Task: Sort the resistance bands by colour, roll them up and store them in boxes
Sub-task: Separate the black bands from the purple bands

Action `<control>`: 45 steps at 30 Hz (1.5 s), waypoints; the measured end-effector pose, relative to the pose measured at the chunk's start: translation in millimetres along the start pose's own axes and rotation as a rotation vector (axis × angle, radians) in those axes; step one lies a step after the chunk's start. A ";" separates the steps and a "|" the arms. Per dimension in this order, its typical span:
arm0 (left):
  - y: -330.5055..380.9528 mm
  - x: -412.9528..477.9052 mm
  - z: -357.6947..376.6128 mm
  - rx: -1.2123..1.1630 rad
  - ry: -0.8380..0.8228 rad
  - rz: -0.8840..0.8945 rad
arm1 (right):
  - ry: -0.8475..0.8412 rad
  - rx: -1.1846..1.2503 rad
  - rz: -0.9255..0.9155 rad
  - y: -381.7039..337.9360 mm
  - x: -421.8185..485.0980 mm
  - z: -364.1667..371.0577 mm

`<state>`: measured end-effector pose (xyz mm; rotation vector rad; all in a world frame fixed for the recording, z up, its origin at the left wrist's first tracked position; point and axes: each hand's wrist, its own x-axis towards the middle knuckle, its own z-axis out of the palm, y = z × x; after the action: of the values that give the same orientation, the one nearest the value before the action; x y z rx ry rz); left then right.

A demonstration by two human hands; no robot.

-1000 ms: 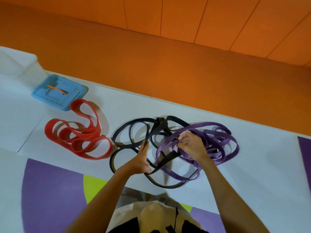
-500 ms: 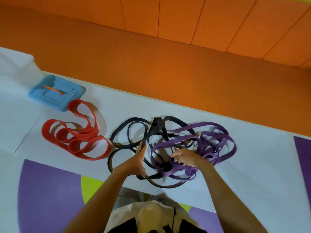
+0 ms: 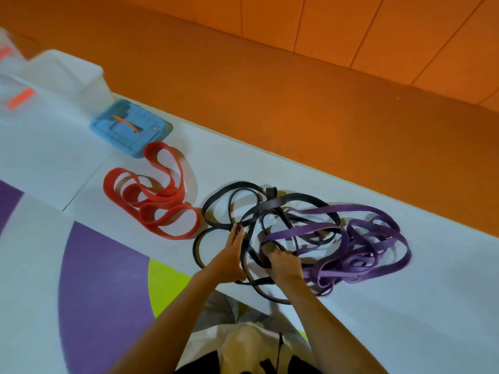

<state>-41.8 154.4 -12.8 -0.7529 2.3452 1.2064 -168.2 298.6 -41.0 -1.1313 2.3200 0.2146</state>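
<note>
A tangle of black bands (image 3: pixel 221 203) and purple bands (image 3: pixel 378 238) lies on the white table (image 3: pixel 405 306) in front of me. My left hand (image 3: pixel 232 255) presses on the black bands with straight fingers, the fingertips on a strand. My right hand (image 3: pixel 283 264) grips a purple strand near the middle of the tangle, fingers curled round it. Red bands (image 3: pixel 162 209) lie apart in their own loose pile to the left.
A blue box lid (image 3: pixel 129 128) with an orange handle lies at the back left, just beyond the red bands. A translucent white box (image 3: pixel 62 74) stands further left. The table's far edge borders an orange padded bench (image 3: pixel 297 90).
My right hand has drawn the purple strand toward me, from the top of the tangle to its near middle. The left hand stays on the black bands. The view has shifted.
</note>
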 end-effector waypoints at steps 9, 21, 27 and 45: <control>11.5 11.7 3.7 0.038 -0.061 0.079 | 0.217 0.587 0.041 49.8 -1.9 -54.2; 36.8 31.3 5.1 0.067 -0.127 0.126 | 0.476 1.362 0.105 91.1 -30.0 -115.0; 51.9 31.7 -0.2 0.003 -0.156 0.156 | 0.413 1.870 0.087 106.0 -37.8 -126.0; 93.0 55.1 32.7 -0.046 0.076 0.188 | -0.006 1.770 0.042 95.7 -38.4 -73.5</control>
<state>-139.1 211.1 -4.7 -0.6138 2.5052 1.3349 -252.1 358.5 32.6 -0.0945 1.4866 -1.4771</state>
